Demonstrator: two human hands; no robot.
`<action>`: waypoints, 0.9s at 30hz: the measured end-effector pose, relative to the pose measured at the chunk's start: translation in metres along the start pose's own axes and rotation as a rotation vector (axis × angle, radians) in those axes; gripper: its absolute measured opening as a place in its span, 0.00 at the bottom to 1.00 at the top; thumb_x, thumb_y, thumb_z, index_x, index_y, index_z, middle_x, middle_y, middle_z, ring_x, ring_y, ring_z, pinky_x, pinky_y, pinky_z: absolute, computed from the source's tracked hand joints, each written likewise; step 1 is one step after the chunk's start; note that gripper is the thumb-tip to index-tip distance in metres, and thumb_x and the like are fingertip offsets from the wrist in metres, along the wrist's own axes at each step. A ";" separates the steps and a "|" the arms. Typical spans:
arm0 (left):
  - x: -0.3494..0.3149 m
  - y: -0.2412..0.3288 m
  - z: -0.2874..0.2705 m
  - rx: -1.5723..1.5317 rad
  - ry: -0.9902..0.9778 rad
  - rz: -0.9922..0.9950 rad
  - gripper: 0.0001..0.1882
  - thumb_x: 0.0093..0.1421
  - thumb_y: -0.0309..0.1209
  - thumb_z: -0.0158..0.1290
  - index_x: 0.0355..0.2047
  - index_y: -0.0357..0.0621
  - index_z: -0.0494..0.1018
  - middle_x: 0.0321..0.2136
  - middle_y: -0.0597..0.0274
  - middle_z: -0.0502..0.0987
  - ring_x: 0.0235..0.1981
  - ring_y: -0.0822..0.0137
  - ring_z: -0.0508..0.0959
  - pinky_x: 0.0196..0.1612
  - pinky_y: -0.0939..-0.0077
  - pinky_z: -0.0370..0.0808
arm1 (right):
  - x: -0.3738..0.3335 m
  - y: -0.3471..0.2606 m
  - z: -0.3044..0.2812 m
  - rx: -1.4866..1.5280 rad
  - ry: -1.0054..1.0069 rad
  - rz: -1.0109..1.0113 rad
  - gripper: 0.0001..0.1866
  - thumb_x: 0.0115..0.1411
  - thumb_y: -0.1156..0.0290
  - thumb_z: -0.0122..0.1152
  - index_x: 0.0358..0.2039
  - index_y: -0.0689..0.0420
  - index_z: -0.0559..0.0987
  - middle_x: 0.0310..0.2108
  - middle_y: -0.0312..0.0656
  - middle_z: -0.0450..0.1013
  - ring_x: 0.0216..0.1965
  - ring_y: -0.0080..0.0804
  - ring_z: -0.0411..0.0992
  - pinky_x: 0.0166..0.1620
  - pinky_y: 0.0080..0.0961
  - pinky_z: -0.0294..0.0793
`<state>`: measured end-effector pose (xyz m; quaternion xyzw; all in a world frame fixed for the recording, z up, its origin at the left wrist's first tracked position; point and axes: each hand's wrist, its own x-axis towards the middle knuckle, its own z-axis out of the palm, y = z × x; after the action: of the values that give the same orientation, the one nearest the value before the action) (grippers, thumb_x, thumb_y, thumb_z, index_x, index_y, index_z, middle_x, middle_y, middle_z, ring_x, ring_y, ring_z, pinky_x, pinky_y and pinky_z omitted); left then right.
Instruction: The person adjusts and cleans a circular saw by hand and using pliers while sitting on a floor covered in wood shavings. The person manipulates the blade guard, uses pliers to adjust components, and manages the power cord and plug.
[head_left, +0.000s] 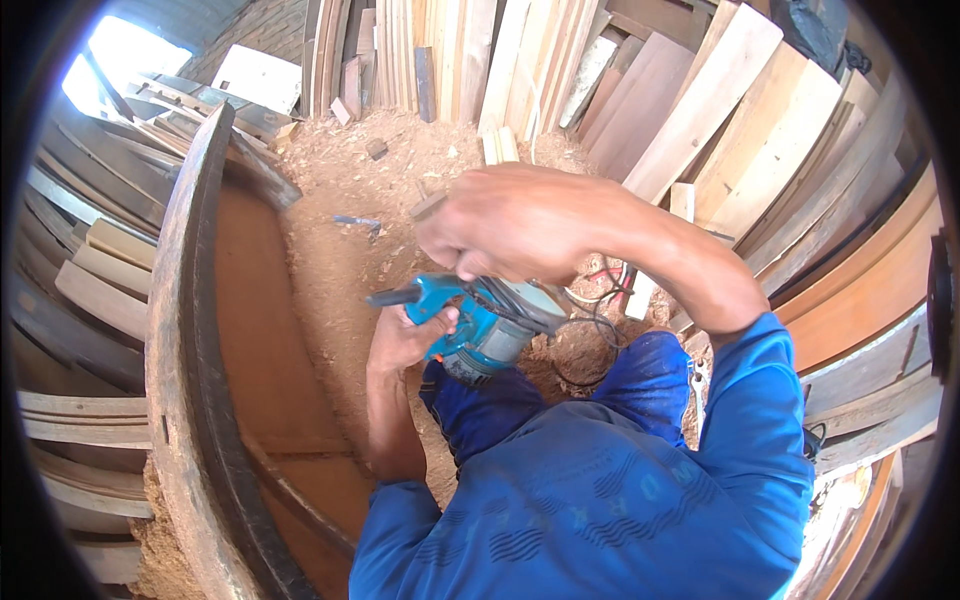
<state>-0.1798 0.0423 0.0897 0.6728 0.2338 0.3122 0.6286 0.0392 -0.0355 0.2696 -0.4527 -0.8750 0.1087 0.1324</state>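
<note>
A teal handheld power tool (487, 338) with a dark cord sits over my lap. My left hand (400, 342) is closed around its left end, the thumb lying across the casing. Above the tool, my right hand (510, 225) is curled and slightly blurred. A small flat brownish-grey piece (429, 206) sticks out at its fingers, its kind unclear. Whether the right hand also touches the tool cannot be made out. The tool's underside is hidden.
A long curved wooden frame with an orange-brown panel (265, 310) stands at my left. Boards (705, 100) lean along the back and right. Stacked planks (100, 285) fill the far left. Sawdust and a small blue-handled tool (357, 222) lie on the floor; cables (600, 300) run near my knees.
</note>
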 end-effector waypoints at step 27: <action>-0.020 0.021 -0.013 0.180 -0.317 0.215 0.22 0.53 0.29 0.67 0.47 0.33 0.76 0.36 0.61 0.80 0.36 0.71 0.77 0.39 0.73 0.75 | 0.017 0.071 0.084 0.612 -0.221 -0.189 0.08 0.63 0.73 0.62 0.37 0.64 0.82 0.30 0.43 0.80 0.32 0.32 0.75 0.38 0.32 0.72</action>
<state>-0.2048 0.0353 0.1078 0.7879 0.0856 0.2456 0.5582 0.0558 0.0124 0.1705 -0.2941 -0.8490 0.4021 0.1760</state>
